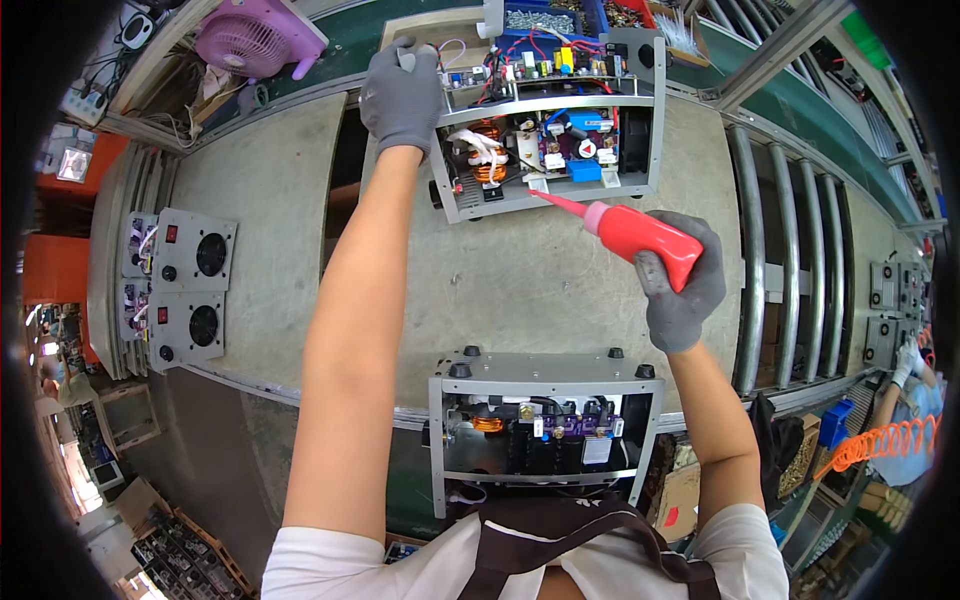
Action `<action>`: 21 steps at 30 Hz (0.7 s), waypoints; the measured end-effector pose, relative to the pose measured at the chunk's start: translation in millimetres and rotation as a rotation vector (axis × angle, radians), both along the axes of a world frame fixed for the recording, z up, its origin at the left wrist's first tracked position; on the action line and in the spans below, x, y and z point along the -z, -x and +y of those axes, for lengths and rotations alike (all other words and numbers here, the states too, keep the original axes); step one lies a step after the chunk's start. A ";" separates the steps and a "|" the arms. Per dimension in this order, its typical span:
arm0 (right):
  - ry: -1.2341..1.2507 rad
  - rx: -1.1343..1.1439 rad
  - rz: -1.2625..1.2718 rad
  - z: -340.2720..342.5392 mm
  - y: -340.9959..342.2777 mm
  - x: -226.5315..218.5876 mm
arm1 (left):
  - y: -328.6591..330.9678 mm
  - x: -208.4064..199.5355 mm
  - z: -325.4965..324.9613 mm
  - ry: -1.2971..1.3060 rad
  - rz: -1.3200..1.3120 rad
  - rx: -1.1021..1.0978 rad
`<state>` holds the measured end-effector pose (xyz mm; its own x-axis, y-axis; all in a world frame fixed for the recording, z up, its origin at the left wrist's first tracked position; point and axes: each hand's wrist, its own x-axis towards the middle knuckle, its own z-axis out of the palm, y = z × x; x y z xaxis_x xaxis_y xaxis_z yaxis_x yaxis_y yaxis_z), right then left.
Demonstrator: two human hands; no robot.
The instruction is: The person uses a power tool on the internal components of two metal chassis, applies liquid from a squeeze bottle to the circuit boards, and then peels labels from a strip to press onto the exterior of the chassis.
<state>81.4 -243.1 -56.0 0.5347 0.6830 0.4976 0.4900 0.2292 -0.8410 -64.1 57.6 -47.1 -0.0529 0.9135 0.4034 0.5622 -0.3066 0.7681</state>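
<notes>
Grey table (pixel 560 290): left hand (pixel 402 92) grips open chassis (pixel 550 140); right hand (pixel 683 288) squeezes red bottle (pixel 640 235), nozzle kept steady on the board.

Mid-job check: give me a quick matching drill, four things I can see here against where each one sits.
Things:
1. red squeeze bottle
2. pink fan
3. open chassis with the orange coil
4. second open chassis

Places:
A. far left corner of the bench
B. near edge of the bench, in front of the apron
C. in the right hand, nozzle pointing into a unit
D. far side of the bench, left hand on its top corner

Pairs: 1-C, 2-A, 3-D, 4-B
</notes>
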 end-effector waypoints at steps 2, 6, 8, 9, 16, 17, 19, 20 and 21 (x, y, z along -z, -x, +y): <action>-0.003 0.052 0.068 -6.3 -3.1 -1.7 | 0.2 -0.4 -0.2 0.022 0.004 0.001; -0.054 0.174 0.317 -17.6 -6.9 -2.6 | 2.1 0.7 -3.7 -0.023 -0.009 0.009; -0.062 0.185 0.589 -24.9 -8.8 -7.6 | -0.1 1.3 -8.5 -0.035 -0.014 0.016; -0.067 0.192 0.587 -28.3 -10.5 -8.1 | 3.1 2.3 -10.3 -0.058 -0.019 0.021; -0.104 0.071 1.237 -56.9 -26.8 8.5 | 1.0 2.4 3.9 -0.076 0.022 0.024; -0.113 0.073 1.238 -62.0 -26.7 10.9 | 0.3 2.4 9.6 -0.075 0.040 0.022; -0.122 0.063 1.441 -72.2 -26.9 21.0 | -3.0 -1.4 25.8 -0.030 0.098 0.035; -0.135 0.060 1.445 -77.2 -25.5 23.6 | -3.7 -3.1 32.2 0.022 0.153 0.044; -0.136 0.072 1.518 -82.8 -24.1 26.5 | -5.0 -3.1 33.5 0.012 0.155 0.055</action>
<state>105.5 -325.8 -82.5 0.6109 0.6296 -0.4800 -0.7764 0.3578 -0.5188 -59.1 91.1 -43.9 0.0599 0.9181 0.3919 0.6570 -0.3318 0.6769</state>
